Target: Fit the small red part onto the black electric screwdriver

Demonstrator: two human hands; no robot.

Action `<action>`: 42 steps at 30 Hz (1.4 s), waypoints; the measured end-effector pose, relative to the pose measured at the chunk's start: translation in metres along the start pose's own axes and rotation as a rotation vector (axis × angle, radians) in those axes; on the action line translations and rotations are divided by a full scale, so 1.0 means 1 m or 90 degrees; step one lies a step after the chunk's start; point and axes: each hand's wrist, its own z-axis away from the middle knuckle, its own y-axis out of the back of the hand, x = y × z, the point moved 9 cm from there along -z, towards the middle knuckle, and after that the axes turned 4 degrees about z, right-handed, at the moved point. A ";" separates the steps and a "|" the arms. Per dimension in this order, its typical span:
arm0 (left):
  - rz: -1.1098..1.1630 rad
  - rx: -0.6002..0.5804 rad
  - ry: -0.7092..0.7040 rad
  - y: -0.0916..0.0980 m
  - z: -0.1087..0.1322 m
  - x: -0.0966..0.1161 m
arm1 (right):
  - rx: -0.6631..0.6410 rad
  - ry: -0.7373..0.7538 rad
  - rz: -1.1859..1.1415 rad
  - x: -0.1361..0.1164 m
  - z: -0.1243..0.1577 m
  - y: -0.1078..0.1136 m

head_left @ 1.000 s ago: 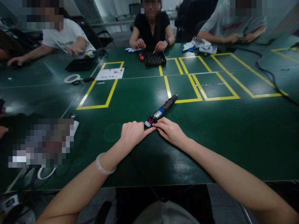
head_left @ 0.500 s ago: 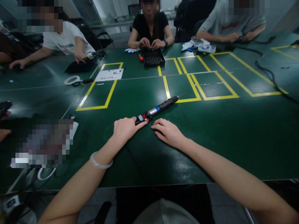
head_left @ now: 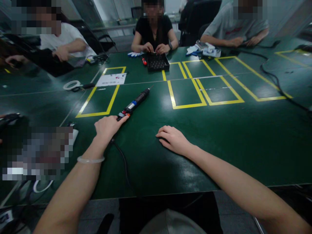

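Left hand [head_left: 107, 126] covering rear end of slim black tool [head_left: 140, 98]. Tool's cord [head_left: 125, 161] disappearing into dark below table edge. Pixel mosaic [head_left: 41, 151] masking object at left. Print on white paper [head_left: 112, 79] blurring, too small for reading. Small pieces in black tray [head_left: 158, 69] blurring together. Both forearms [head_left: 234, 177] running out of frame, picture's edges cutting them off. Black cable [head_left: 275, 76] leaving at right edge.

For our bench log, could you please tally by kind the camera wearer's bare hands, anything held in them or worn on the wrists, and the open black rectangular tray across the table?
Bare hands: 2 (left hand, right hand)
Black pen-shaped tool with blue and silver bands: 1
White ring-shaped bangle: 1
Open black rectangular tray: 1
Total: 5
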 end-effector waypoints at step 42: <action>0.114 0.349 0.011 0.029 -0.024 -0.080 | -0.006 -0.002 -0.017 0.003 -0.001 -0.003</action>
